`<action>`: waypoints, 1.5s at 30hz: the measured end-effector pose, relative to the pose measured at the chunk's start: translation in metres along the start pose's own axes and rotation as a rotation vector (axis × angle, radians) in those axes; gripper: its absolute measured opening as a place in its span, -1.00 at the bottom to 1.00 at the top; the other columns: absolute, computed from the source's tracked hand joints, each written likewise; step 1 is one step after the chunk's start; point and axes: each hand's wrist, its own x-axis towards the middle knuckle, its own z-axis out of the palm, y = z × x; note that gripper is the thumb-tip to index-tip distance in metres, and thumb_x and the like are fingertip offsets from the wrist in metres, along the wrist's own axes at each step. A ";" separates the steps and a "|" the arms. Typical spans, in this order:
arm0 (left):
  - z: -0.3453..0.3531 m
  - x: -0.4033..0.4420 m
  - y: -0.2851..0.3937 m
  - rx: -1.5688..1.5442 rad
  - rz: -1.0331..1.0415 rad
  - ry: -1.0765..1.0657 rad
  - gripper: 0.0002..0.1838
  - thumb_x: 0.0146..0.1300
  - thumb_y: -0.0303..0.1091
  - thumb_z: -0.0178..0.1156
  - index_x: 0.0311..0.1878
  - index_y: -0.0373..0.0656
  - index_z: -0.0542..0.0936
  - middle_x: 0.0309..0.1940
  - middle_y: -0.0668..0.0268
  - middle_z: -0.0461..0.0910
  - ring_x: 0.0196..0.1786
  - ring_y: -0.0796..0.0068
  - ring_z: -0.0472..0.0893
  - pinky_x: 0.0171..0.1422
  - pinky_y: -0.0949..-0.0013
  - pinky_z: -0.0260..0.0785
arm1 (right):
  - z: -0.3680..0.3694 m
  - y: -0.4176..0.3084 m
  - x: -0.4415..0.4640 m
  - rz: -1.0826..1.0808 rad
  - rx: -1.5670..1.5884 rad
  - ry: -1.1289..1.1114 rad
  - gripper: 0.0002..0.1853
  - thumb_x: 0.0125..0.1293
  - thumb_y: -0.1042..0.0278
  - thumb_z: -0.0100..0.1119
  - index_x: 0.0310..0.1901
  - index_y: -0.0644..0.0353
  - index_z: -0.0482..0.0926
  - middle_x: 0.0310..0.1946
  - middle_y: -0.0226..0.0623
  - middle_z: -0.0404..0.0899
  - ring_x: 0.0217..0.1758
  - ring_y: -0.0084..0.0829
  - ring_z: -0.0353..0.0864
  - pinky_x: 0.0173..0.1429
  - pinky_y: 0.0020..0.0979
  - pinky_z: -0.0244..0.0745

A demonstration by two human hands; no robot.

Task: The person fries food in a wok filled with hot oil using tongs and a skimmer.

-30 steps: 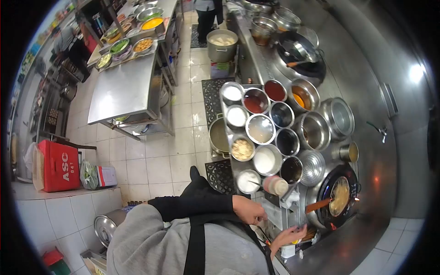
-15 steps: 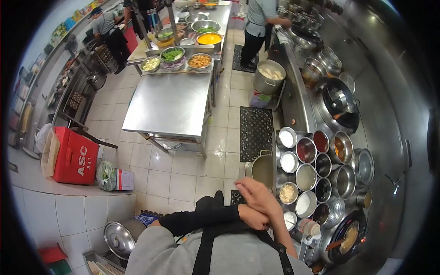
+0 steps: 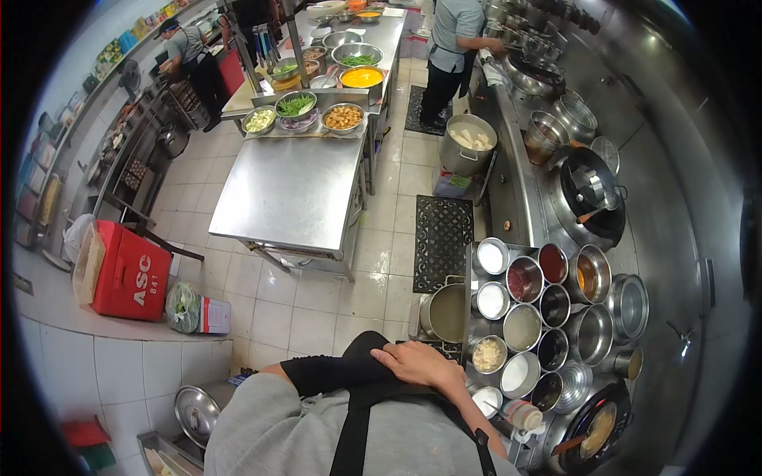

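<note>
1. Change, right hand: half a second ago it was rising upright; now your right hand [image 3: 421, 363] is lying across your black sleeve [image 3: 317, 374].
2. Change, left hand: it was showing as a loose fist; now it is hiding beneath your right hand and wrist.
3. Hidden: your left fingers are staying out of sight, so I cannot tell whether they are gripping anything.
4. Hard to make out: the sleeve's far end is merging with your black trousers; the jar [image 3: 524, 414] near your right forearm is carrying an unreadable label.
5. Right hand, state: the fingers are extending loosely, touching the sleeve from above, not curling into a fist.
6. Sleeve, place: it is covering your left forearm, crossing before your gray shirt [image 3: 278, 428].
</note>
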 end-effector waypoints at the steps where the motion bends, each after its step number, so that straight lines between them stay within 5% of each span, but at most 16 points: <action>1: 0.002 0.008 0.007 0.150 -0.139 0.009 -0.61 0.58 -0.12 -0.04 -0.23 -0.21 0.60 -0.31 0.10 0.63 -0.19 0.18 0.62 0.01 0.15 0.43 | -0.006 0.004 -0.003 -0.004 0.011 -0.002 -0.32 0.71 -0.20 -0.25 -0.09 0.32 0.67 -0.22 0.16 0.74 -0.01 0.24 0.71 0.18 0.11 0.55; 6: 0.014 0.059 0.033 0.880 -0.823 -0.118 -0.57 0.62 -0.05 -0.06 -0.26 -0.17 0.57 -0.36 0.12 0.60 -0.23 0.19 0.60 -0.01 0.14 0.42 | -0.016 0.032 -0.009 -0.077 0.059 0.008 -0.34 0.71 -0.15 -0.26 -0.07 0.32 0.68 -0.18 0.17 0.75 0.01 0.25 0.70 0.18 0.12 0.55; 11: 0.010 0.100 0.045 1.283 -1.201 -0.361 -0.53 0.66 0.01 -0.09 -0.29 -0.13 0.54 -0.41 0.15 0.56 -0.28 0.19 0.58 -0.04 0.14 0.40 | -0.037 0.050 -0.003 -0.039 0.075 0.048 -0.37 0.71 -0.11 -0.26 -0.04 0.32 0.68 -0.15 0.21 0.74 0.01 0.29 0.70 0.17 0.15 0.54; 16: -0.047 0.098 0.027 1.303 -1.207 -0.361 -0.53 0.66 0.01 -0.09 -0.28 -0.13 0.55 -0.41 0.15 0.57 -0.27 0.19 0.58 -0.04 0.14 0.41 | -0.069 0.060 0.011 0.101 0.182 0.297 -0.45 0.70 -0.07 -0.18 -0.11 0.27 0.65 -0.22 0.24 0.70 -0.02 0.36 0.63 0.10 0.19 0.47; 17: -0.062 0.094 0.023 1.308 -1.204 -0.356 -0.53 0.65 0.01 -0.09 -0.28 -0.13 0.55 -0.41 0.15 0.57 -0.27 0.20 0.58 -0.03 0.14 0.41 | -0.066 0.063 0.018 0.027 0.072 0.409 -0.52 0.59 -0.09 -0.02 -0.17 0.19 0.68 -0.26 0.12 0.74 -0.13 0.21 0.69 0.02 0.10 0.56; 19: -0.096 0.086 0.018 1.303 -1.202 -0.340 -0.53 0.65 0.01 -0.09 -0.28 -0.13 0.55 -0.40 0.15 0.57 -0.27 0.20 0.58 -0.03 0.14 0.41 | -0.073 0.056 0.030 0.075 0.075 0.453 -0.51 0.60 -0.09 -0.03 -0.16 0.20 0.67 -0.26 0.14 0.73 -0.12 0.22 0.69 0.03 0.11 0.55; 36: -0.204 0.059 -0.041 1.253 -1.195 -0.375 -0.55 0.65 0.00 -0.07 -0.26 -0.12 0.56 -0.39 0.16 0.58 -0.25 0.20 0.59 -0.02 0.15 0.42 | -0.153 0.004 0.133 0.269 0.142 0.340 -0.47 0.69 -0.05 -0.16 -0.12 0.26 0.65 -0.24 0.25 0.68 -0.04 0.36 0.62 0.06 0.21 0.46; 45: -0.191 0.072 -0.058 1.247 -1.205 -0.356 -0.56 0.64 0.00 -0.06 -0.25 -0.12 0.57 -0.38 0.16 0.59 -0.24 0.21 0.60 -0.02 0.15 0.43 | -0.158 0.004 0.134 0.259 0.078 0.331 -0.49 0.70 -0.03 -0.16 -0.16 0.26 0.63 -0.26 0.26 0.67 -0.07 0.39 0.61 0.04 0.23 0.46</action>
